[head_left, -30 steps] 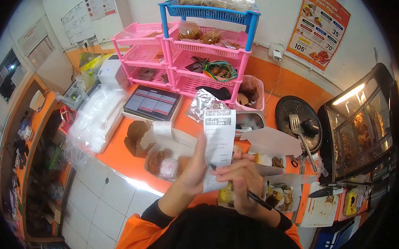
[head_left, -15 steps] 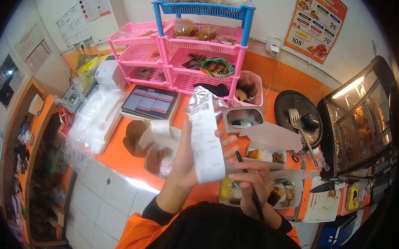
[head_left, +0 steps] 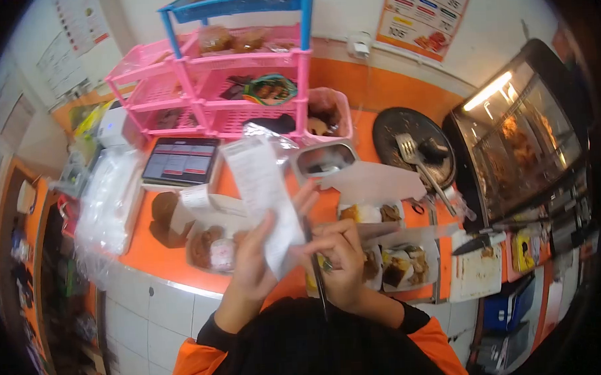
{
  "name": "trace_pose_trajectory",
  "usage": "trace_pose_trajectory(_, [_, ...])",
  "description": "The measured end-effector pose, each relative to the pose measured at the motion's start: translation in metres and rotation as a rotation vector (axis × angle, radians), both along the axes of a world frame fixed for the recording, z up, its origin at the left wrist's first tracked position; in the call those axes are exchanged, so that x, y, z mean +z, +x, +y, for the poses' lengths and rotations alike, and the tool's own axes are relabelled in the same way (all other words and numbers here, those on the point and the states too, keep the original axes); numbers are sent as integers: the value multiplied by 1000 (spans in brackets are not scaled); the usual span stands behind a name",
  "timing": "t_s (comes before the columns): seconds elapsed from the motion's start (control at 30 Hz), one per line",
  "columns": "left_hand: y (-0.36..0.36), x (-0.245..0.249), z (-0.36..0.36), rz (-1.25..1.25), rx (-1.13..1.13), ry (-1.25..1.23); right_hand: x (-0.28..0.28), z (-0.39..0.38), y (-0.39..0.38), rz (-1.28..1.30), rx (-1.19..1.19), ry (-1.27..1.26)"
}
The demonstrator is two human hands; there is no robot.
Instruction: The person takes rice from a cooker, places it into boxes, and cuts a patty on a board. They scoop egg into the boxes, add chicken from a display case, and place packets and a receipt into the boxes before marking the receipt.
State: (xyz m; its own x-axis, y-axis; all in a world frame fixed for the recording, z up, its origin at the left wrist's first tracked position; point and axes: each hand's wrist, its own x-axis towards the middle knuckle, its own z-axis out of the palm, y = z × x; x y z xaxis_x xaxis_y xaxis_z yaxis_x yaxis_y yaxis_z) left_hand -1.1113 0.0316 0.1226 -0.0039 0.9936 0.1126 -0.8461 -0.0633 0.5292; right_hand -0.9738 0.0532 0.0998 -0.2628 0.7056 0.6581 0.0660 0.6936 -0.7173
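Observation:
A long white paper receipt (head_left: 257, 183) is held up over the counter by my left hand (head_left: 251, 267), its thumb lying across the paper. My right hand (head_left: 340, 256) grips a dark pen (head_left: 319, 284), which points down toward me, and its fingers reach the receipt's right edge. Left of my hands, an open takeaway box (head_left: 199, 249) holds brown food and a white wrapped piece. More open boxes of food stand behind and beside my right hand, among them a white box (head_left: 433, 269) with rice and meat, partly covered by the hand.
On the orange counter (head_left: 139, 258) stand a tablet (head_left: 182, 160), a metal tin (head_left: 325, 161) and a black pan (head_left: 388, 127) with a spatula (head_left: 423, 162). Pink shelves (head_left: 196, 91) rise behind. A lit display warmer (head_left: 506, 131) and a knife (head_left: 477, 243) on a cutting board (head_left: 475, 274) are right.
The view has swung to the right and slightly down. The receipt now tilts away to the upper left, and my right hand has come closer to it, pen still in its fingers.

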Motion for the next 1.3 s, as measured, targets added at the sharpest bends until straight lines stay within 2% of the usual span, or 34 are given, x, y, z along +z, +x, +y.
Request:
trace_pose_trajectory(0.03, [0,-3,-1,-6,-1,-47,-1,1,6,61,2,-57])
trace_pose_trajectory(0.07, [-9,-13,0,-151,-54,-158,-1,2,11,125,9,-112])
trace_pose_trajectory(0.17, [-20,-12,1,-377,-115,-57,9,8,32,310,3,-220])
trace_pose_trajectory(0.2, [-18,-16,3,-274,59,-214,14,9,38,376,-29,-230])
trace_pose_trajectory(0.23, [-13,-15,4,-240,17,-209,18,9,42,442,-61,-240])
trace_pose_trajectory(0.3, [-4,-10,7,-170,-66,-197,23,5,47,418,86,-294])
trace_pose_trajectory(0.33, [-3,-18,9,-125,-178,-181,23,2,46,407,161,-317])
trace_pose_trajectory(0.43, [7,-10,12,-10,-361,-195,19,-3,38,38,187,-211])
trace_pose_trajectory(0.47, [13,-1,12,117,-326,-222,18,-3,34,8,187,-209])
trace_pose_trajectory(0.57, [15,3,11,99,-369,-172,16,-3,32,-65,194,-254])
trace_pose_trajectory(0.67, [15,3,7,67,-326,-197,17,-5,25,26,201,-375])
trace_pose_trajectory(0.77, [11,-1,5,-13,-364,-105,26,-4,24,-81,221,-328])
trace_pose_trajectory(0.87, [11,1,4,70,-345,-89,20,-4,22,-105,198,-205])
trace_pose_trajectory(0.97, [13,3,1,42,-343,-116,18,-6,19,-42,142,-249])
trace_pose_trajectory(1.07, [10,3,2,19,-348,-88,22,-4,22,-118,171,-117])
trace_pose_trajectory(1.17, [14,-1,0,-55,-285,-166,14,-6,21,-33,106,-193])
trace_pose_trajectory(1.3, [11,1,0,-57,-281,-173,23,-8,24,-130,128,-119])
